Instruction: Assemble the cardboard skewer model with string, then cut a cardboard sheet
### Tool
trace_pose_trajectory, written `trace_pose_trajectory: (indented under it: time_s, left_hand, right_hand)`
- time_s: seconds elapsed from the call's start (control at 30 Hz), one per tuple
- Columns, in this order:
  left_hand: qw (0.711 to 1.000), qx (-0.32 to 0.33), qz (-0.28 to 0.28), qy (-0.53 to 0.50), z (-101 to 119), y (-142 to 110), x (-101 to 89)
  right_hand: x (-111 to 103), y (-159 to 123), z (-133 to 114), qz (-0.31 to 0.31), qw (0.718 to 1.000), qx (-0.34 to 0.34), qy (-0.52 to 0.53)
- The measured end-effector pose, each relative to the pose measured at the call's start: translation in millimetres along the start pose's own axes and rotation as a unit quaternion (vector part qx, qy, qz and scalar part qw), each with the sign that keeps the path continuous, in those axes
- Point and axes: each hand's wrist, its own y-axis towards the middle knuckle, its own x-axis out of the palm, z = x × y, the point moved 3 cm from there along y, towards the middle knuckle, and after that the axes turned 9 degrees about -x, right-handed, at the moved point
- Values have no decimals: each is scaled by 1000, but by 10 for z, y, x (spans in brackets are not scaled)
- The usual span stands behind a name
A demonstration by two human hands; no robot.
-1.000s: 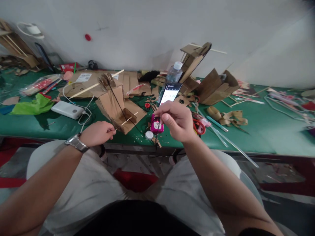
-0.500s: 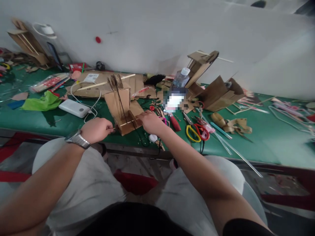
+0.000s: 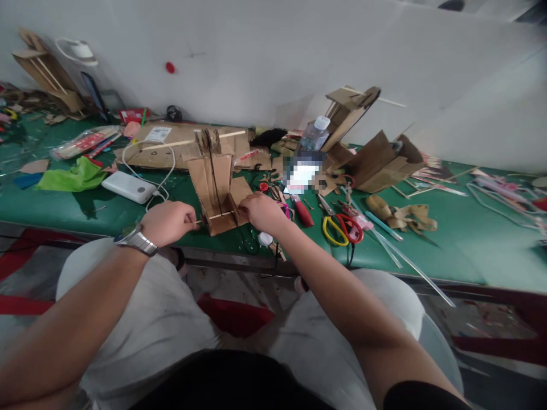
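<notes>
A small cardboard model (image 3: 211, 176) stands near the table's front edge, with an upright back panel and a low open box at its base. A thin wooden stick (image 3: 220, 215) runs crosswise through the box. At the left, my left hand (image 3: 171, 221) is closed, fingertips pinching the stick's end just outside the cardboard. My right hand (image 3: 262, 212) grips the box's right side; its fingertips are partly hidden. A dark cord (image 3: 213, 176) hangs down the back panel, crosses the stick and trails onto the table.
On the green table (image 3: 470, 245), a white power bank (image 3: 129, 188) with a cable lies left. Scissors (image 3: 342, 229), a red-handled tool (image 3: 303, 212), a lit screen (image 3: 302, 173) and a bottle (image 3: 315, 135) are right. Flat cardboard (image 3: 158, 154) lies behind; other cardboard models (image 3: 384, 165) stand farther off.
The cardboard model has shifted slightly to the right and more of the stick shows between it and my left hand. Both hands keep their grip.
</notes>
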Motion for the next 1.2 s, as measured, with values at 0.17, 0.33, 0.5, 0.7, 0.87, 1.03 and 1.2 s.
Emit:
trace_pose_trajectory:
  time_s: [0.17, 0.33, 0.5, 0.7, 0.87, 1.03, 1.2]
  left_hand:
    - [1000, 19, 4, 24, 20, -6, 14]
    - [998, 44, -15, 40, 19, 3, 40]
    - [999, 32, -10, 9, 3, 10, 24]
    - [1000, 23, -7, 7, 3, 11, 26]
    - [1000, 13, -2, -2, -7, 18, 38]
    - [1000, 3, 12, -12, 1, 16, 25]
    - [1000, 18, -7, 12, 28, 4, 38]
  right_hand:
    - [-33, -6, -15, 0, 1000, 27, 4]
    - [-55, -6, -30, 15, 999, 33, 20]
    - [-30, -10, -47, 27, 999, 37, 19]
    - [-12, -19, -75, 12, 1000, -2, 19]
    - [-3, -27, -89, -37, 999, -5, 3]
    - [-31, -42, -96, -18, 999, 31, -9]
    - [-14, -52, -83, 7, 999, 36, -5]
